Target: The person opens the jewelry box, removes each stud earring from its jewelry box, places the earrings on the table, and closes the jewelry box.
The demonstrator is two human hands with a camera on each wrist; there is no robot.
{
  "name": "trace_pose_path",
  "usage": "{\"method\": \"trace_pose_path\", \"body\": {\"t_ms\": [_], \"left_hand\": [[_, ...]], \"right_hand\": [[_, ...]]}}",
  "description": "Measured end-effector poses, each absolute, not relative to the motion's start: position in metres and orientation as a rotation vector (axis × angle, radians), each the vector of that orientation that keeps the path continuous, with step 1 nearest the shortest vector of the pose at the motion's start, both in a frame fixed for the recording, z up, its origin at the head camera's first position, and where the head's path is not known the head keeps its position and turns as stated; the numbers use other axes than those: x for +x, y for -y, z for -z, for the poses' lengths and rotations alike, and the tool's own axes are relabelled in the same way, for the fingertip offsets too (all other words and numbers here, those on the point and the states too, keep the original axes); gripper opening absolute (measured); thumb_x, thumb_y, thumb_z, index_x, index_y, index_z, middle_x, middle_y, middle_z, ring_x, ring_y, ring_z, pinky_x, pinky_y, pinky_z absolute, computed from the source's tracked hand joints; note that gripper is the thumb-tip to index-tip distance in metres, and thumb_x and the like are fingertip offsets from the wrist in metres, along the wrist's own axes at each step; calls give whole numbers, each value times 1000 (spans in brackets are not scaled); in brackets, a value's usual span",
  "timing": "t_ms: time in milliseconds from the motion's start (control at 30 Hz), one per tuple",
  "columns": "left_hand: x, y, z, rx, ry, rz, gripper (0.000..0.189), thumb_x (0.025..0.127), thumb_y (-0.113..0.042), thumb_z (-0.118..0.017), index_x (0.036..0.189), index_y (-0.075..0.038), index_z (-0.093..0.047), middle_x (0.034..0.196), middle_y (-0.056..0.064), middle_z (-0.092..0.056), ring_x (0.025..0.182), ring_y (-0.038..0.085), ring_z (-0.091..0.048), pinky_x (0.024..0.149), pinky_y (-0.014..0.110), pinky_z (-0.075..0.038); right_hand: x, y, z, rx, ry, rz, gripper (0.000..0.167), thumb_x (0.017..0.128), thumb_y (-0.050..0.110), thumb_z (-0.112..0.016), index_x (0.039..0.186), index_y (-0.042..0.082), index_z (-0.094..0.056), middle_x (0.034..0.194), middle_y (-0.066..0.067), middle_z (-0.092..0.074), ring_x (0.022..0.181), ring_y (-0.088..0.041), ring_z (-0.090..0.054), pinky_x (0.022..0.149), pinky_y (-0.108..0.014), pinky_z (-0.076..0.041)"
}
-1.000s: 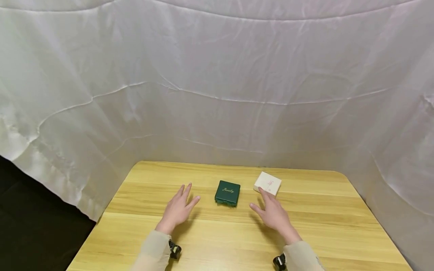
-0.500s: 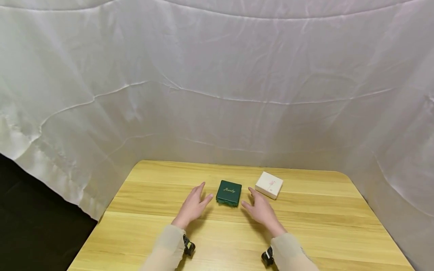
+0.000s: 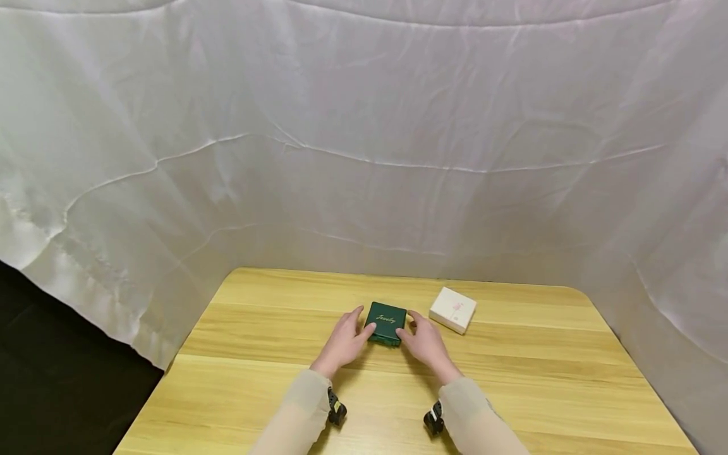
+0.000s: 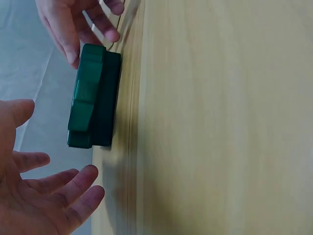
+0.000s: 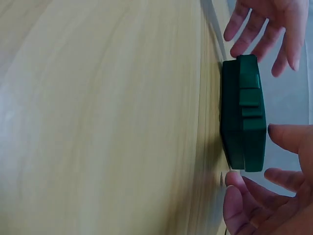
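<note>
A dark green jewelry box (image 3: 387, 318) with gold "Jewelry" lettering lies closed on the wooden table, its bow-like front relief (image 5: 252, 110) facing the person. On its left side is my left hand (image 3: 344, 336), thumb at the near left corner in the head view; the left wrist view shows a gap between these spread fingers (image 4: 80, 181) and the box. My right hand (image 3: 423, 343) is at the opposite side. In the right wrist view its thumb tip is right at the lid edge and its bent fingers (image 5: 234, 196) are just beside the box's end.
A white box (image 3: 452, 309) with a pink flower print sits to the right of the green one, just beyond the right hand. The wooden table (image 3: 256, 303) ends at a pale hanging curtain (image 3: 364, 202) behind and at the sides.
Both hands have come inward, from wide apart to either side of the green box. The right hand has moved left, away from the white box. Both boxes stay in place.
</note>
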State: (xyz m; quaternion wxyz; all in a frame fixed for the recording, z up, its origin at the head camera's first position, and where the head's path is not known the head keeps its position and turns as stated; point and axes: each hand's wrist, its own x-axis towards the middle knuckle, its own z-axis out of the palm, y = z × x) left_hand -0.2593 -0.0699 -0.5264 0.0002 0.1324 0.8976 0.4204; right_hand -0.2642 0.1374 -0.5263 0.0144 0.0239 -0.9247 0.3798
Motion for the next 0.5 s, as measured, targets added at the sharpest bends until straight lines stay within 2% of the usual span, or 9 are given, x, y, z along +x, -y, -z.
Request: {"method": "trace_pose_path", "body": {"t_ms": [133, 333, 500], "left_hand": [[-262, 66, 528, 409, -2816, -1320, 61, 103, -36, -50, 149, 1, -35, 122, 20, -54, 100, 28, -54, 92, 50, -46], [-266, 62, 529, 436, -2779, -1338, 55, 104, -25, -49, 149, 3, -35, 136, 25, -51, 122, 37, -52, 101, 52, -42], [-266, 62, 529, 493, -2756, -1312, 53, 104, -23, -48, 149, 3, -35, 142, 25, -46, 129, 38, -47, 105, 51, -40]], "right_hand": [[-266, -135, 526, 62, 2879, -1193, 59, 92, 25, -70, 141, 0, -49, 121, -25, -62, 113, -39, -58, 95, -53, -47], [-267, -133, 526, 66, 2899, -1189, 58, 91, 21, -71, 142, 1, -49, 113, -20, -65, 105, -34, -61, 88, -50, -51], [-268, -132, 527, 70, 2932, -1200, 57, 93, 20, -69, 143, 1, -47, 113, -19, -65, 105, -33, -61, 85, -50, -51]]}}
